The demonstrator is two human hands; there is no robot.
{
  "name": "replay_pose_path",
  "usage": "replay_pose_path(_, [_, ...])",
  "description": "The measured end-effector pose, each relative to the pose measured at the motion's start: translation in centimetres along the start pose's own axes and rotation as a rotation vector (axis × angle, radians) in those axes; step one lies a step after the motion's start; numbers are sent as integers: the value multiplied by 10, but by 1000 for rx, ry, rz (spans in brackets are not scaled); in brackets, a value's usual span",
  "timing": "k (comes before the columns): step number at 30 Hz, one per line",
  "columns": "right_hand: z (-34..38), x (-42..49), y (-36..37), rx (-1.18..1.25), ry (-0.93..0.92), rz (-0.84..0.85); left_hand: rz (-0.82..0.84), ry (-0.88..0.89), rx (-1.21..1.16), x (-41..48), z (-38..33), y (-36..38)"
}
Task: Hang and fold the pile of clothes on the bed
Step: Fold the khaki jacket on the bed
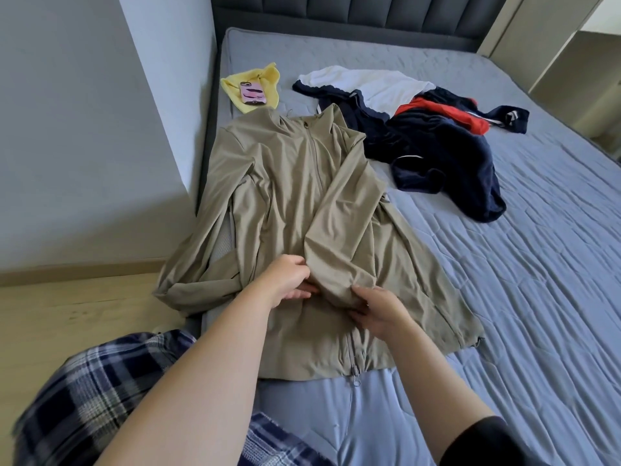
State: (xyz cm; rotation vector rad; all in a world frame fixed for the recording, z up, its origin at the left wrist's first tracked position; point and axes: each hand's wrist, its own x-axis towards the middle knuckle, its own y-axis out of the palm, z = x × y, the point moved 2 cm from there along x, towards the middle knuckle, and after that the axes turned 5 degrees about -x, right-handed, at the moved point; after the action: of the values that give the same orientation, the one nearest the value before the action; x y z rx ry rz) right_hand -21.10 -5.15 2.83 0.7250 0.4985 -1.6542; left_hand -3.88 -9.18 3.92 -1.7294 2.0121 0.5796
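Note:
A khaki zip-up jacket (292, 183) lies spread front-up on the near left part of the bed (537, 264). Its right sleeve is folded diagonally across the chest, and the cuff end lies at the middle. My left hand (290, 280) pinches the cuff's left edge. My right hand (376, 309) grips the cuff's lower right edge. The jacket's left sleeve hangs over the bed's left side. Behind the jacket lies a pile of clothes (437, 146): a white top with navy trim, and navy garments with red parts.
A pink-cased phone (252, 93) rests on a yellow cloth (265, 79) at the bed's far left edge. A grey wall stands to the left, with wooden floor (67, 317) below. A dark headboard (353, 15) is at the back. My plaid trousers (100, 381) show at bottom left.

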Motion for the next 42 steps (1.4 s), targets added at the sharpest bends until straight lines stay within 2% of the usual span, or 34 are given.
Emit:
replay_pose_path(2, [21,0,6,186,85,52,-42,148,-100,1,-10,1])
replay_pose_path(3, [35,-2,9,270,48,92,-43,243,-158,-2,-18,3])
replay_pose_path(6, [76,-15,13,480,-305,287,104,436,-481,-18,-49,11])
replay_pose_path(8, [88,-26,12,472,-475,335,189,431,-616,-25,-60,12])
replay_pose_path(9, [88,-27,12,437,-497,311,184,403,-624,-24,-59,10])
replay_pose_path(11, [70,-17,7,318,-417,188,77,298,-519,-20,-45,5])
replay_pose_path(13, [36,-5,3,157,-205,81,-83,89,-322,-14,-25,-3])
replay_pose_path(15, [1,4,-4,80,21,73,-137,-142,-146,-9,-8,-9])
replay_pose_path(16, [-11,8,-8,62,85,80,-119,-198,-62,-7,-1,-11])
replay_pose_path(19, [-22,16,-13,50,137,100,-124,-153,126,2,14,-12])
replay_pose_path(21, [-15,18,-14,6,80,82,-116,-67,217,2,17,-5])
replay_pose_path(23, [-5,19,-12,-19,-45,101,-46,-57,54,1,16,-1])
replay_pose_path(25, [2,18,-9,38,-113,192,50,-106,-339,0,15,-2])
replay_pose_path(27, [1,17,-10,-32,-62,217,98,-171,-650,-1,17,-7])
replay_pose_path(28, [-2,16,-13,-163,-18,194,66,-217,-662,-1,21,-9])
replay_pose_path(30, [-10,18,-16,-419,37,130,-88,-279,-434,-3,28,-13])
replay_pose_path(31, [-12,20,-15,-457,37,90,-205,-264,-256,-2,31,-17])
replay_pose_path(33, [-11,25,-12,-401,-3,-12,-477,-87,157,2,29,-23])
replay_pose_path(35, [-8,30,-9,-303,-57,-88,-580,81,341,4,24,-24])
replay_pose_path(37, [-5,34,-2,-234,-77,-116,-536,94,386,10,22,-22])
replay_pose_path(39, [-5,37,6,-178,-79,-109,-451,32,409,15,22,-17])
replay_pose_path(42, [-4,42,16,-86,-29,-37,-290,-117,166,19,24,-10])
